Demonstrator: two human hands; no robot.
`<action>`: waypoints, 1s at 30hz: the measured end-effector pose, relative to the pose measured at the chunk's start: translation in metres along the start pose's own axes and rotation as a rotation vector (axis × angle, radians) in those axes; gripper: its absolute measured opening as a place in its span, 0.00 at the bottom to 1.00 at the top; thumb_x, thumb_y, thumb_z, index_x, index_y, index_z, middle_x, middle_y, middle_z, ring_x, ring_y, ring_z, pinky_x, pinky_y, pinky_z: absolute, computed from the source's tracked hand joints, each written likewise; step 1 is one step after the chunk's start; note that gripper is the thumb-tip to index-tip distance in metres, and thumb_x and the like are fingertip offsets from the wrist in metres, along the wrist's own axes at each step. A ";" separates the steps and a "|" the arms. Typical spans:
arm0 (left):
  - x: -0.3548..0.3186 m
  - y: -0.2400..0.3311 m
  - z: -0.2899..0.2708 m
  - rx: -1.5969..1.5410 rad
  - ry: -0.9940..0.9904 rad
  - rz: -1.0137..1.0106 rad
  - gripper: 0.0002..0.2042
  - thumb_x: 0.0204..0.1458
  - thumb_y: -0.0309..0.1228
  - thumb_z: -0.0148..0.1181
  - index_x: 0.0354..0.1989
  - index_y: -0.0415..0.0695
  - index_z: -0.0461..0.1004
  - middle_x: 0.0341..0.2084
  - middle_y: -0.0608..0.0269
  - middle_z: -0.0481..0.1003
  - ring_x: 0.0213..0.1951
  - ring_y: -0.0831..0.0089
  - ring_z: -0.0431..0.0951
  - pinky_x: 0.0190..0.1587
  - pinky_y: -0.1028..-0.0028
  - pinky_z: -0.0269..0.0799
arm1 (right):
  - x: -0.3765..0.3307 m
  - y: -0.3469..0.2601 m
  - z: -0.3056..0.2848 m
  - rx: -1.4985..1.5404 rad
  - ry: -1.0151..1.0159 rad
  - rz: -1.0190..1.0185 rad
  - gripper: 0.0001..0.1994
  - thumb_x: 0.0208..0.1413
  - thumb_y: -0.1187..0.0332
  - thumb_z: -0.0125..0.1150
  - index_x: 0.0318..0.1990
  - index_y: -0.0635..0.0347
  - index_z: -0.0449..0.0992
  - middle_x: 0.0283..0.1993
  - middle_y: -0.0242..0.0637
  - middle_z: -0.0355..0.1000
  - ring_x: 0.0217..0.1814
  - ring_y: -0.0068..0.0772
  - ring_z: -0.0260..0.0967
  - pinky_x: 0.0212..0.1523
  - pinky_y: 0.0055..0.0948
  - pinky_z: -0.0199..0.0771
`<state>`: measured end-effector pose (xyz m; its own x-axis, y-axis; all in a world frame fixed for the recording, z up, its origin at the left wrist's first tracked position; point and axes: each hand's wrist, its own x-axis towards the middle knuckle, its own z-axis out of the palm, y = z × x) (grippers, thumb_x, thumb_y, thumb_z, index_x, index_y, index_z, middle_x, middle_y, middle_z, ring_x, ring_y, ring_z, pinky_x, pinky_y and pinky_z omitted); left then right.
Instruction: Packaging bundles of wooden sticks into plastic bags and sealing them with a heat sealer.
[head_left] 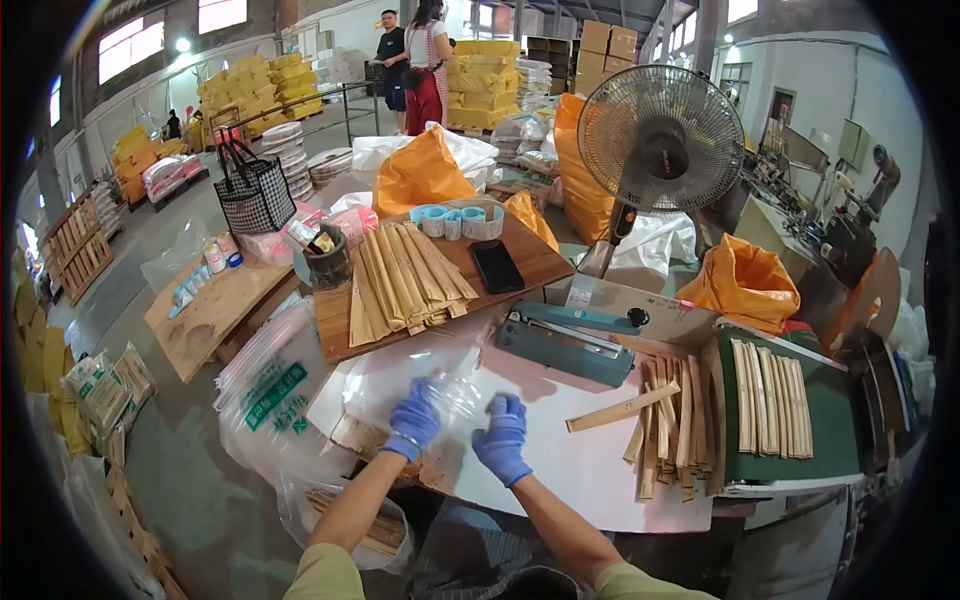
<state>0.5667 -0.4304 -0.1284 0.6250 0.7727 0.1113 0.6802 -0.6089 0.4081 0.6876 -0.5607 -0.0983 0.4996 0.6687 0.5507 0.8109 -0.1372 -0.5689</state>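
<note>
My left hand [412, 420], in a blue glove, is closed on a crumpled clear plastic bag [455, 396] above the white work surface [570, 470]. The bag is blurred and stretches toward my right hand [503, 440], also gloved in blue. The fingers of that hand are curled closed; whether they pinch the bag's edge is hidden. Right of it, long narrow tan paper packets [665, 430] lie in a loose pile, one lying crosswise. A teal bag sealer [565, 345] stands just beyond my hands.
A raised wooden board [540, 265] bears more tan packets [405, 280], a phone [497, 267], label rolls [455, 221] and a dark cup [328, 262]. Packets [770, 400] line a green belt [740, 465] at right. A fan [660, 140] stands behind; printed plastic bags [275, 390] hang left.
</note>
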 end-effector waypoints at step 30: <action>-0.005 0.266 0.178 -0.103 -0.035 0.606 0.32 0.49 0.52 0.42 0.58 0.44 0.53 0.58 0.51 0.52 0.60 0.60 0.49 0.60 0.63 0.42 | 0.006 0.272 -0.403 -0.682 0.227 -0.055 0.21 0.44 0.69 0.59 0.48 0.65 0.66 0.49 0.50 0.63 0.51 0.49 0.61 0.54 0.36 0.59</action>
<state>0.8125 -0.6277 -0.1815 0.9023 0.2874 0.3212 0.1610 -0.9161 0.3672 1.0341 -0.8890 -0.0040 0.4433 0.5293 0.7234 0.8096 -0.5828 -0.0698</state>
